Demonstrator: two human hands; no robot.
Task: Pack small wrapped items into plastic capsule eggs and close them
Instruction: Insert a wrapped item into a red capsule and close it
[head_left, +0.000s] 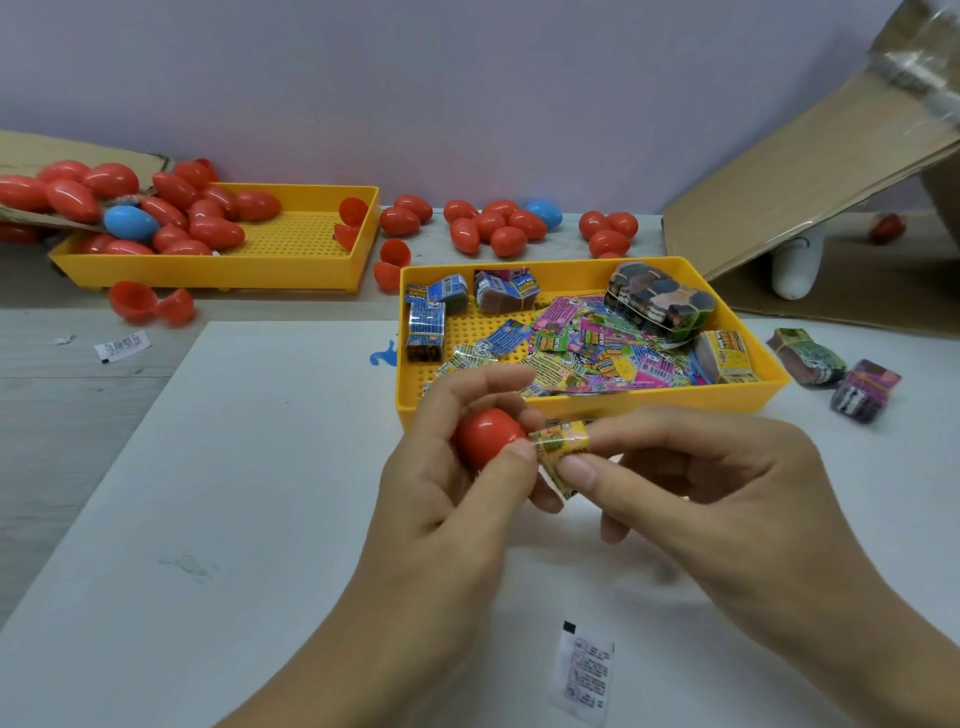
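Red egg half (488, 435): one, cupped in left hand (447, 499), mouth facing 3 o'clock. Folded yellow wrapped item (563, 448): one, pinched by right hand (701, 483), touching the mouth from 3 o'clock, long axis 11-to-5, not yet inside. Near yellow tray (592, 402) at 12 o'clock: loose packets, uncounted. Far tray (208, 270) at 10 o'clock: roughly twenty eggs, blue one (129, 222) among them. Table (234, 519): eleven closed eggs at 12 o'clock, one blue.

Tray w/ wrapped items (576, 343) right-centre, egg tray (291, 270) behind-left, loose eggs (498, 226) between, behind, sachet (587, 673) nearest front.
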